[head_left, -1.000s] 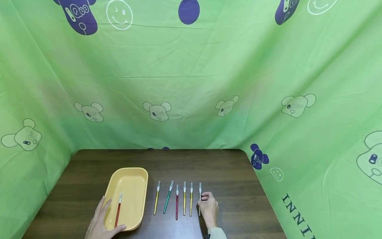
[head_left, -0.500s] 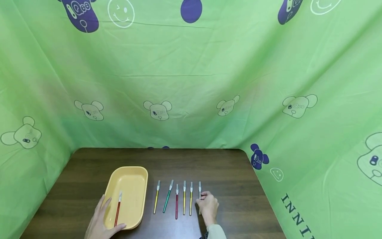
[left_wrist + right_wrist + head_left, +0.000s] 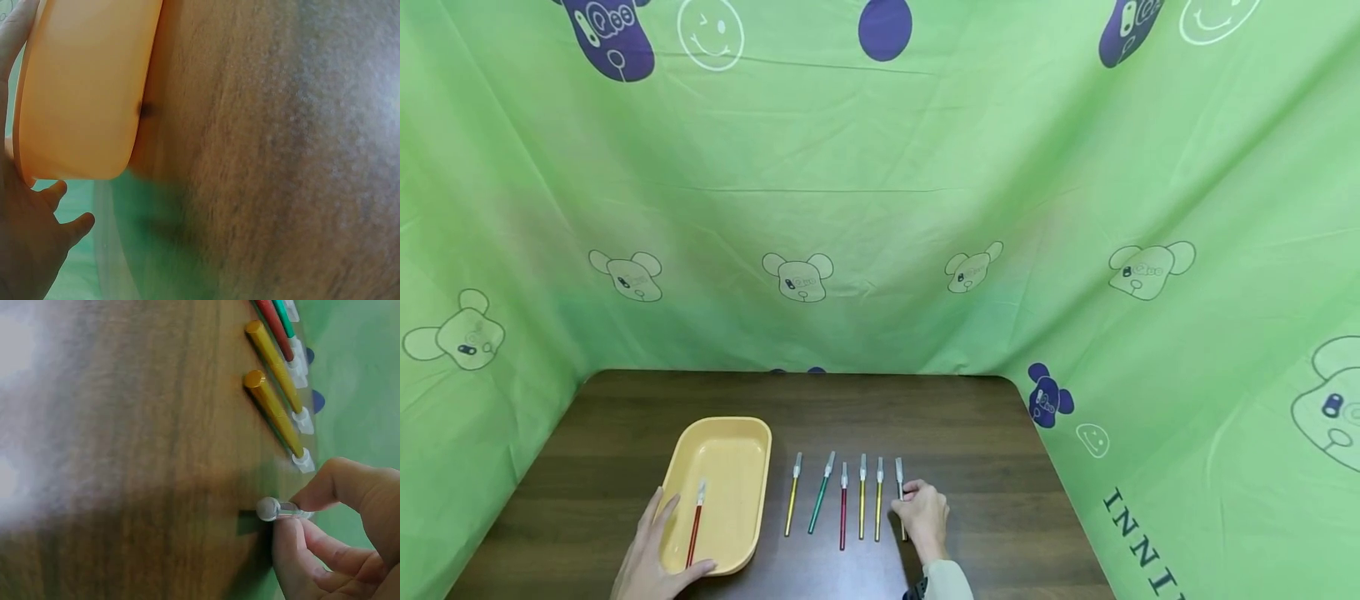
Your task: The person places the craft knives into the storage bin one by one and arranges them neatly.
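A yellow tray (image 3: 739, 475) holds a red craft knife (image 3: 694, 533) with a clear cap. My left hand (image 3: 651, 557) rests on the tray's left and near rim, fingers spread and thumb over the near edge. Between thumb and fingers, my right hand (image 3: 923, 520) pinches a silver craft knife (image 3: 267, 509) at the right end of a row. Its capped end (image 3: 898, 470) points away from me. In the right wrist view its rounded butt faces the camera, and the fingers hide part of the handle.
Left of the silver knife lie yellow (image 3: 878, 508), another yellow (image 3: 862, 507), dark red (image 3: 843, 515), green (image 3: 818, 502) and yellow (image 3: 792, 502) craft knives, caps pointing away. All are on a brown wooden table (image 3: 985, 467). A green printed cloth (image 3: 880, 217) hangs around it.
The silver knife has turned slightly, its cap shifting left, while my right hand stays around it. My left hand and the tray keep their places. The head view has shifted a little.
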{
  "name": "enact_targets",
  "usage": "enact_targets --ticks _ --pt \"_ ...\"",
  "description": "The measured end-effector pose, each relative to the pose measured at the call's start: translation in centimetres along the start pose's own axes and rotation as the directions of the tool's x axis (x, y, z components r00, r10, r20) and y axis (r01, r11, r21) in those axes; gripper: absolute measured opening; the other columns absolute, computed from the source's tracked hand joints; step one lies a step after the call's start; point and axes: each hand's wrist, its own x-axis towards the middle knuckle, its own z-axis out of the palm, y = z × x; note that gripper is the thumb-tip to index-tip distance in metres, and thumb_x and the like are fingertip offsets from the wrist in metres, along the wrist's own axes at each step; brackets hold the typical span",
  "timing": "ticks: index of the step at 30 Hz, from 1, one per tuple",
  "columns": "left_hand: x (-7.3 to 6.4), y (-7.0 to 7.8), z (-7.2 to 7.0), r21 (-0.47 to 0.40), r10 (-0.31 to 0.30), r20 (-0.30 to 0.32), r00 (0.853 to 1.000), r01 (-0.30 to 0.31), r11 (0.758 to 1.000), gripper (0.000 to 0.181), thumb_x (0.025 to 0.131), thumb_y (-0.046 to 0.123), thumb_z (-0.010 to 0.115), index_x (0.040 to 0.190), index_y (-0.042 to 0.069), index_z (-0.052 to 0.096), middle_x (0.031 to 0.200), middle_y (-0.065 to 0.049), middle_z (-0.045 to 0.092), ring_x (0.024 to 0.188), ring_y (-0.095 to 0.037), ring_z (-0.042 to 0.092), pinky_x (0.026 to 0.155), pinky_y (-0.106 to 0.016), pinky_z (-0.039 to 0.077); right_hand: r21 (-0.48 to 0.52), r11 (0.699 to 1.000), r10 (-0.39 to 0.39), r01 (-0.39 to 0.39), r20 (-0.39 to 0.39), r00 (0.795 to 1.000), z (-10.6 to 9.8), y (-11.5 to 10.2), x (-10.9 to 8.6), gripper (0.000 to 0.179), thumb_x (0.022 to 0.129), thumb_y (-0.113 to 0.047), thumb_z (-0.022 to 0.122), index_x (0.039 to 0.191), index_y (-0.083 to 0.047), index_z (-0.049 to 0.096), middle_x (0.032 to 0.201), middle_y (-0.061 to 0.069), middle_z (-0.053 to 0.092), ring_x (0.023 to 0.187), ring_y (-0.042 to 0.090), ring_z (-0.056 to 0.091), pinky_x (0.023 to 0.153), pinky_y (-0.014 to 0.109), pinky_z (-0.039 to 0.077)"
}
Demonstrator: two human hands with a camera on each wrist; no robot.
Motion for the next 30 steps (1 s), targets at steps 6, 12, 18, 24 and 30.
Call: enact_targets --ticks 6,12,18,24,30 --pt "0.1 -0.2 0.1 0.000 0.025 -0.003 1.000 -0.025 1.000 0.116 0.055 0.034 0.104 0.150 -0.001 0.048 0.158 -0.032 0.035 0.123 -0.058 0.052 0.082 -0.074 0.051 0.011 1.000 0.014 -0.014 0.023 1.000 -0.5 0.0 0.1 0.018 0.070 -0.005 0.082 0.087 -0.004 0.076 0.075 0.003 0.076 0.075 0.031 0.074 0.075 0.053 0.058" --pt "0.1 0.1 -0.1 0.009 0.020 0.002 1.000 -0.020 1.000 0.115 0.055 0.034 0.104 0.150 -0.001 0.048 0.158 -0.031 0.035 0.123 -0.058 0.053 0.082 -0.073 0.051 0.052 0.997 0.056 -0.059 0.049 0.997 -0.8 -0.7 0.0 0.019 0.072 -0.006 0.082 0.090 -0.006 0.077 0.076 0.001 0.077 0.075 0.025 0.073 0.075 0.048 0.056" --pt "0.0 0.4 -0.2 0.010 0.013 0.001 1.000 -0.013 1.000 0.115 0.056 0.035 0.104 0.150 -0.002 0.048 0.158 -0.031 0.035 0.124 -0.059 0.053 0.082 -0.073 0.052 0.110 0.992 0.061 -0.069 0.070 0.996 -1.4 -2.0 0.2 0.020 0.073 -0.009 0.081 0.092 -0.006 0.076 0.078 0.001 0.077 0.073 0.021 0.071 0.073 0.044 0.056" --pt "0.1 0.2 -0.1 0.005 0.015 0.003 1.000 -0.015 1.000 0.114 0.057 0.034 0.104 0.150 -0.002 0.048 0.157 -0.032 0.035 0.124 -0.060 0.052 0.082 -0.074 0.051 0.181 0.978 0.083 -0.102 0.112 0.990 -1.8 -3.1 0.0 0.023 0.073 -0.005 0.081 0.095 -0.003 0.075 0.081 0.005 0.077 0.070 0.018 0.071 0.070 0.037 0.057" --pt "0.0 0.3 -0.2 0.002 0.002 0.010 1.000 -0.002 1.000 0.113 0.058 0.035 0.103 0.150 -0.001 0.048 0.158 -0.031 0.034 0.125 -0.060 0.051 0.083 -0.074 0.051 0.234 0.968 0.064 -0.095 0.135 0.989 -1.6 -3.9 -0.3 0.022 0.073 -0.004 0.079 0.094 -0.002 0.074 0.080 0.006 0.077 0.065 0.014 0.067 0.062 0.031 0.054"
